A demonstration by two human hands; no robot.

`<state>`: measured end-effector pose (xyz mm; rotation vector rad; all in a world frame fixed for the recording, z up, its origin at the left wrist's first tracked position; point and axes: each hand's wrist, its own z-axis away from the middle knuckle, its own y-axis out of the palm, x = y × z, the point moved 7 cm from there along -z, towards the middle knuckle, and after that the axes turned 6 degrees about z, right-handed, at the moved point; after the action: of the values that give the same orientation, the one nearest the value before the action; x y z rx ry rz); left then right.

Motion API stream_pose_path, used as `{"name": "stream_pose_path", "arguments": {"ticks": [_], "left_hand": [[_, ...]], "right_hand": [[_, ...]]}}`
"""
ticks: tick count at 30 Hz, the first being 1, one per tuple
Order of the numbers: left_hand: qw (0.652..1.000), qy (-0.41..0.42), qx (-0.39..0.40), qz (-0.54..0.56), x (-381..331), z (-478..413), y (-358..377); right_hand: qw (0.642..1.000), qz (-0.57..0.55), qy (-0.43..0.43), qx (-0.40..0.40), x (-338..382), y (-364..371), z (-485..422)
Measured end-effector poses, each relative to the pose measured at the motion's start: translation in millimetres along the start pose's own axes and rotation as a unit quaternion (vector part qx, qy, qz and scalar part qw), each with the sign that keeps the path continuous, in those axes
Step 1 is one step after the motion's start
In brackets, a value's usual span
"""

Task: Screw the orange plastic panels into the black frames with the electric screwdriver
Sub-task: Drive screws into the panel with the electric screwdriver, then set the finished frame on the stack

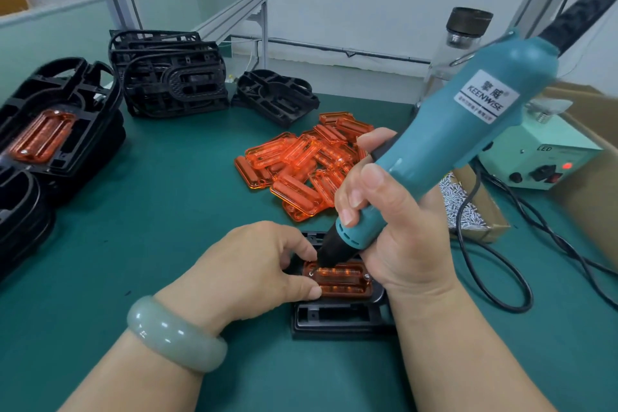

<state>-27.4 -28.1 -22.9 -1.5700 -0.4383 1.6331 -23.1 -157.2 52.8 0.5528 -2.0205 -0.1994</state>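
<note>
Translucent orange plastic panel (337, 279) sat in the black moulded frame (337, 318) at near table edge. Left hand (264, 267) pinched the panel's edge; right hand (394, 227) was clamped round the teal electric screwdriver (444, 130). Panel looked light, stiff, probably crack-prone: hold by edges.

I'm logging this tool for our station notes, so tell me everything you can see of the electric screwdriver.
The electric screwdriver has a teal, glossy plastic body with a white label reading KEENWISE, a black nose with vent slots just above it, and a black cable sleeve leaving its top. It tilts, top toward the upper right, nose down at the upper left corner of the orange panel seated in the black frame. The right hand wraps its lower body; the left hand steadies the panel.
</note>
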Motion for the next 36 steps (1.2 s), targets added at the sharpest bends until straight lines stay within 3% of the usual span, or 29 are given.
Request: {"name": "stream_pose_path", "arguments": {"ticks": [4,13,22,30,36], "left_hand": [[1.000,0.001,0.004,-0.006,-0.4,0.3,-0.1],[0.999,0.001,0.011,-0.034,-4.9,2.2,-0.2],[0.999,-0.001,0.016,-0.029,-7.0,4.5,-2.2],[0.998,-0.001,-0.004,-0.063,-9.9,5.4,-1.1],[0.998,0.001,-0.003,-0.058,-8.3,3.6,0.7]], "right_hand": [[1.000,-0.001,0.000,-0.012,-0.2,-2.4,0.4],[0.999,0.011,-0.022,0.042,4.0,7.4,3.4],[0.999,-0.033,-0.012,0.026,2.8,-0.3,2.0],[0.996,-0.017,-0.034,0.075,10.5,7.2,0.2],[0.996,-0.070,-0.060,0.010,30.4,-19.7,-9.7]]}}
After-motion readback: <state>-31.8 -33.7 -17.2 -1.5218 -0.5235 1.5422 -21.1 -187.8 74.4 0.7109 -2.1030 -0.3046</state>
